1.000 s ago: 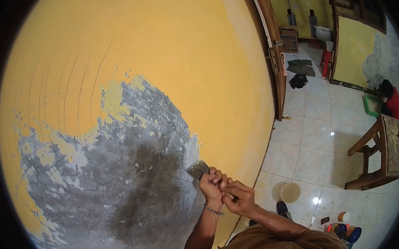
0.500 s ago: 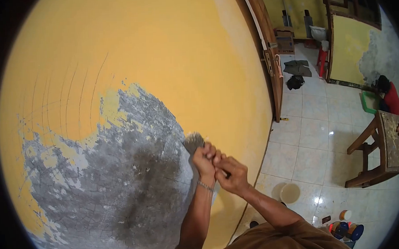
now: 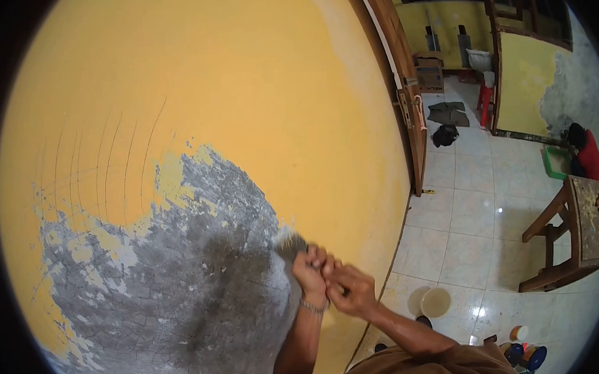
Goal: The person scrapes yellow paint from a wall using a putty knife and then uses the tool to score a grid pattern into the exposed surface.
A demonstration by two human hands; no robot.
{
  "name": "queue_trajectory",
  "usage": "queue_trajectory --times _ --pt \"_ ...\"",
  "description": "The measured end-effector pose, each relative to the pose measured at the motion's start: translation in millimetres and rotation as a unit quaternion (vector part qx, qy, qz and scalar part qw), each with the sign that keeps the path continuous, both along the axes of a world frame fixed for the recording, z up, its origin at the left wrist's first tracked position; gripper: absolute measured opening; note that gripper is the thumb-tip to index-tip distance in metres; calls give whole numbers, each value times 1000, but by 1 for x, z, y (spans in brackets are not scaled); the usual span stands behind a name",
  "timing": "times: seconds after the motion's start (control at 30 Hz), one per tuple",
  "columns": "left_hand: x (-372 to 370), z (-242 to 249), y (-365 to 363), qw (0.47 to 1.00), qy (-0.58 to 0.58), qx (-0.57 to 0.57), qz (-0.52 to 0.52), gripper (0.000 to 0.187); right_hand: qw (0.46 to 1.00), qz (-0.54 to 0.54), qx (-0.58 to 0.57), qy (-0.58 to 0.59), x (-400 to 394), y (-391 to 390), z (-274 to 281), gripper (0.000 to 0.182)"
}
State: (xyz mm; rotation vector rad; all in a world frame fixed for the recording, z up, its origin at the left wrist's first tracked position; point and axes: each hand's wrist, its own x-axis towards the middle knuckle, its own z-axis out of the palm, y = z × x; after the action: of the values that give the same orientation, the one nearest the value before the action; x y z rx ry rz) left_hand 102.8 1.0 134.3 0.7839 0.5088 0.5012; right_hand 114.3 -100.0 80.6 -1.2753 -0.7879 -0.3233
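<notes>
Both my hands grip one metal scraper (image 3: 289, 245) whose flat blade presses against the wall. My left hand (image 3: 310, 270), with a bracelet on the wrist, is wrapped around the handle just behind the blade. My right hand (image 3: 349, 290) closes over the rear of the handle, touching the left. The blade sits at the right edge of a large patch of bare grey plaster (image 3: 183, 279), where the yellow paint (image 3: 242, 89) has come off. The handle itself is hidden by my fingers.
A white tiled floor (image 3: 474, 213) lies to the right, with a bucket (image 3: 435, 302) near my feet and paint cans (image 3: 524, 351). A wooden table (image 3: 585, 228) stands at right, a person in red (image 3: 589, 154) crouches beyond it. A wooden door frame (image 3: 410, 115) ends the wall.
The scraper and both hands went up the wall along the edge of the bare patch, then came back down a little to where they are now.
</notes>
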Motion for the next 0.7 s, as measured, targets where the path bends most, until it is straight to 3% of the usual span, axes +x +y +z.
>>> queue_trajectory --times 0.13,0.2,0.37,0.43,0.53,0.6,0.7 --pt "8 14 16 1000 -2 28 -11 15 999 -16 -38 -11 10 10 25 20" --pt "36 46 13 999 -30 31 -12 15 999 12 21 22 35 21 38 17" --pt "-2 -1 1 1000 -11 -9 6 12 999 21 -33 -11 6 -6 9 22" --pt "-2 2 12 1000 4 8 -3 14 999 12 -38 -10 10 4 17 23" --pt "32 45 16 997 -18 73 -29 17 1000 2 -27 -14 36 15 47 24" --pt "45 56 7 998 -50 25 -15 15 999 -18 32 -20 46 16 54 22" --pt "14 15 1 999 -33 -12 5 13 998 16 -64 -5 20 -11 35 20"
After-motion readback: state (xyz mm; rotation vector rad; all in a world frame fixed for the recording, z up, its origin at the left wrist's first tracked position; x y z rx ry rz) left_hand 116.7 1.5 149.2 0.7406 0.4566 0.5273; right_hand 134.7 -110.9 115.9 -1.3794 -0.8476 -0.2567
